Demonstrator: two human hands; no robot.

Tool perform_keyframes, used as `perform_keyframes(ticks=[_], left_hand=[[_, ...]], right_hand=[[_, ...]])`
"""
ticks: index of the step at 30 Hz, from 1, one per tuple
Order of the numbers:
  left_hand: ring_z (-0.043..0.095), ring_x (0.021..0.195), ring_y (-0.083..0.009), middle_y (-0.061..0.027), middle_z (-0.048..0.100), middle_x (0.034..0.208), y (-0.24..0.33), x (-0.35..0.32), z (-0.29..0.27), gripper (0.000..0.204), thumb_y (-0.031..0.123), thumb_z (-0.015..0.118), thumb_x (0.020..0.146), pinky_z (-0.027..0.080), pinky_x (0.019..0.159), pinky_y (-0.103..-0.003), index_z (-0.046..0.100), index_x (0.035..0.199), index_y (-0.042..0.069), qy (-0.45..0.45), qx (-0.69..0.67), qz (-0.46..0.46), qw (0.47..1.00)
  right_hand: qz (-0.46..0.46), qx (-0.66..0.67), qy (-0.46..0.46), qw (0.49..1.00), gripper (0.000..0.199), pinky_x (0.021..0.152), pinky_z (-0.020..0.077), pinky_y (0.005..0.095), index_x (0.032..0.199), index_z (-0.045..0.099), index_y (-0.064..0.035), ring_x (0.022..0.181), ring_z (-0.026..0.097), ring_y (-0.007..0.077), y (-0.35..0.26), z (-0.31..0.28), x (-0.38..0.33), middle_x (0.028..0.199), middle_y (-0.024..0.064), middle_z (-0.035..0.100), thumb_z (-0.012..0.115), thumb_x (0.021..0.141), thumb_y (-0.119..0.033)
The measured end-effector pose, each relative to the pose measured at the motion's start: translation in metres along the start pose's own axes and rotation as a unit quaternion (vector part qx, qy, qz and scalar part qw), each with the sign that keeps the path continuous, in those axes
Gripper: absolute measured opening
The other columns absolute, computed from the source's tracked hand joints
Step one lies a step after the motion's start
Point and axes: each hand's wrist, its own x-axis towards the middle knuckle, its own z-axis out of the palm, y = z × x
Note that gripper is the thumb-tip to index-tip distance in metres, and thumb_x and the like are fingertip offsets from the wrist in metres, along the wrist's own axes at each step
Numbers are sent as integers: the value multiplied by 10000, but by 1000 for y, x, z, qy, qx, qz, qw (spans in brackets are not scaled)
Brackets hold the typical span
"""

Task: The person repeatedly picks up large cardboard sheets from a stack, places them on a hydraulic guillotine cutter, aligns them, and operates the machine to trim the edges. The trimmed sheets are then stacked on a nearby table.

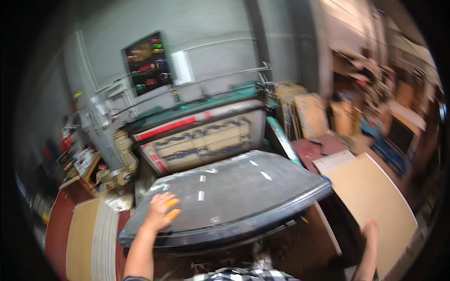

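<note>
Right of the dark tabletop (234, 187) lies the tan sheet (375, 187), seemingly being handled and next needing a sure edge grip, the left hand (160, 213) spread empty over the tabletop, the right hand (370, 230) at the sheet, hold unclear.

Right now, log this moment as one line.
left hand: over dark tabletop | right hand: at tan board edge | framed screen: raised behind tabletop

The dark press bed (243, 187) looks like metal — smooth, mostly matt, with a slight sheen along its front edge (262, 218). The tan sheet (375, 196) resembles matt paperboard — smooth-faced; the checked garment (234, 275) is cloth, the orange finger covers (173, 214) look rubbery.
</note>
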Motion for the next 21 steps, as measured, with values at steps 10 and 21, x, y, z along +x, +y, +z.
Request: perform_keyframes(ticks=[10, 21], left_hand=[[551, 1190, -347, -146, 645, 1167, 9, -1, -7, 297, 132, 724, 773, 362, 1072, -464, 664, 1034, 6, 46, -55, 24, 997], [463, 1301, -343, -173, 533, 1356, 20, -36, -48, 386, 57, 686, 823, 343, 1088, -415, 617, 1196, -14, 271, -82, -8, 959]], right_hand=[[-75, -42, 320, 944, 157, 665, 538, 454, 726, 667, -25, 740, 660, 385, -40, -249, -41, 774, 217, 658, 554, 786, -115], [-405, 22, 395, 824, 372, 741, 536, 381, 1253, 568, -30, 876, 647, 293, -232, -332, -176, 1110, 172, 637, 560, 882, -54]])
